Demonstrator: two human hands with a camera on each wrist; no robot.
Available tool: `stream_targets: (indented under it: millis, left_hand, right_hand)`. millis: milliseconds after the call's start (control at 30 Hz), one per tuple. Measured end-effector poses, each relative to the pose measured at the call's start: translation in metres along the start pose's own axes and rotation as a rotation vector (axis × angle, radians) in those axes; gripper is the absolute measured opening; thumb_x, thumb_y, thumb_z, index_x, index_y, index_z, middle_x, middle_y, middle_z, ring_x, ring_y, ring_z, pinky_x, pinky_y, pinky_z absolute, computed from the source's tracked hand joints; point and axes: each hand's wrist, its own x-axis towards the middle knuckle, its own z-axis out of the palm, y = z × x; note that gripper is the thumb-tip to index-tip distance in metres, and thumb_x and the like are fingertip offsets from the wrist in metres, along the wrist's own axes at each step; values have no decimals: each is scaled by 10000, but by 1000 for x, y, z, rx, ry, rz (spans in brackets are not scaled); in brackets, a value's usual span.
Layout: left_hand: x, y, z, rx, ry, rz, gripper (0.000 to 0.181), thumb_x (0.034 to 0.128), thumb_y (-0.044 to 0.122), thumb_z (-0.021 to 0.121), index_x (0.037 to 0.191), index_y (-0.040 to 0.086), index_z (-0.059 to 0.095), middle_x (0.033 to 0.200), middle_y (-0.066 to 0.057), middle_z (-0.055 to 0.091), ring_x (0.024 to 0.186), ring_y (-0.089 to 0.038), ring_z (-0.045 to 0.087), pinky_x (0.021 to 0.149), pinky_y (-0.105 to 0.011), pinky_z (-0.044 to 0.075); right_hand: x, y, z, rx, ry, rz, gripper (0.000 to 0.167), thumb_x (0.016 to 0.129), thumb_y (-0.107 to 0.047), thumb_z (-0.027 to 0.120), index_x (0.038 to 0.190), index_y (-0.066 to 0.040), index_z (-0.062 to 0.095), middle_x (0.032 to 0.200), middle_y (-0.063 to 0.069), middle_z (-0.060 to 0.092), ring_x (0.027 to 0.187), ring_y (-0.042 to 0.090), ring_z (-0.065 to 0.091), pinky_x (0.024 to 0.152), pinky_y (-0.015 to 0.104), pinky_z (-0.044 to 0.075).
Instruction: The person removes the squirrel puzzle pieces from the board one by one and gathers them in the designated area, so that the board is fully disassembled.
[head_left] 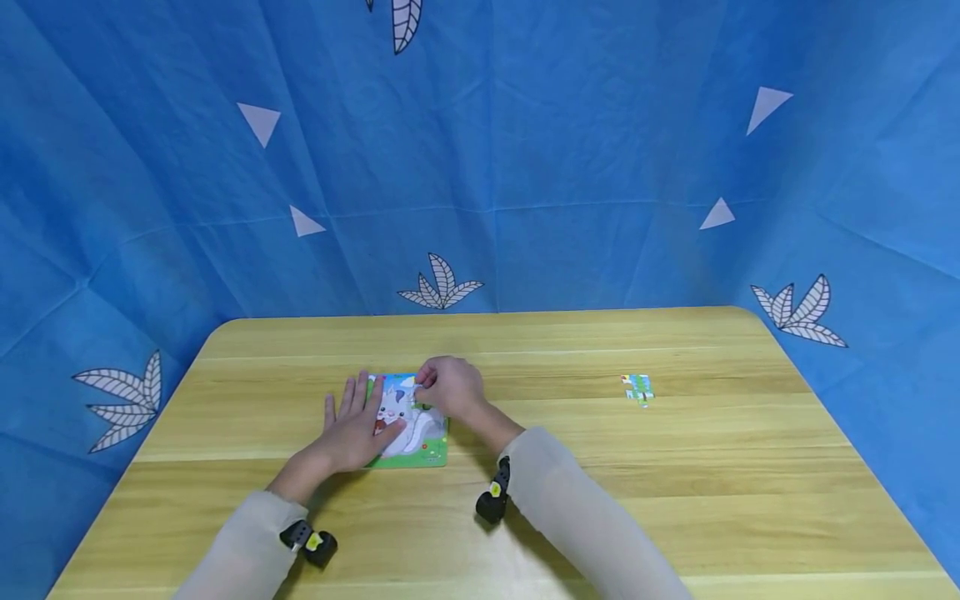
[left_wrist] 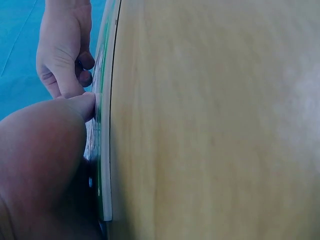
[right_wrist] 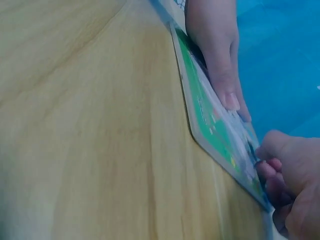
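Observation:
A jigsaw puzzle (head_left: 431, 457) with a white cat picture and a green lower border lies flat on the table, left of the middle. My left hand (head_left: 356, 433) rests on its left part with fingers spread and thumb across the picture. At the puzzle's upper right, my right hand (head_left: 453, 388) has curled fingers and pinches a puzzle piece, mostly hidden by the fingertips. The right wrist view shows the right hand (right_wrist: 295, 182) low over the puzzle (right_wrist: 205, 117), close to a dark gap in its surface. In the left wrist view, the left thumb (left_wrist: 86, 106) touches the puzzle's face.
A small cluster of puzzle pieces (head_left: 639, 388) lies on the right side of the wooden table (head_left: 600, 483). Behind the table hangs a blue cloth (head_left: 570, 150) with white leaf and triangle prints. Each wrist wears a black strap with a small camera.

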Motion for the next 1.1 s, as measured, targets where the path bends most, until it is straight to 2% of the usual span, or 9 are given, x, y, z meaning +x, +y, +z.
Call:
stream_targets:
  millis: [233,500,867,967,1100]
  left_hand:
    - [-4,2,-3,-51,3,16,952,1031,598,427,1600,-68,55,1647,-318,-114,1505,-504,-144,1113,-711,-168]
    - [-4,1,-3,-36,-1,9,941,1036,588,427,1602,-64,51,1652,-306,-116,1508,-495,-150,1113,-711,-167]
    - [5,-5,6,5,-2,-15,966,1026,641,391,1610,-42,36,1667,-259,-133,1520,-457,-158,1125,-695,-164]
    - [5,-4,4,2,-19,-18,933,1047,607,364,1604,-52,9,1661,-265,-152,1515,-455,-178,1120,-688,-184]
    - [2,2,-1,-28,-35,-3,819,1095,472,320,1587,-89,-18,1645,-298,-165,1503,-472,-199,1106,-682,-214]
  right_hand:
    - [-2,-6,-3,86,-29,65,103,829,-157,833,906,-167,764,778,-96,682,706,51,588,681,234,462]
    - [-4,-8,-4,92,-34,119,90,883,-291,807,909,-205,800,818,-113,724,717,45,593,682,244,454]
    - [-5,-10,-4,159,-29,216,72,881,-278,815,851,-218,790,738,-123,700,678,65,596,662,276,439]
    - [-4,-10,-3,174,-25,235,81,877,-284,819,835,-223,787,728,-124,698,673,66,598,655,276,439]
    - [-2,-9,-3,177,-24,255,89,874,-289,823,823,-228,783,723,-128,697,674,66,602,648,266,438]
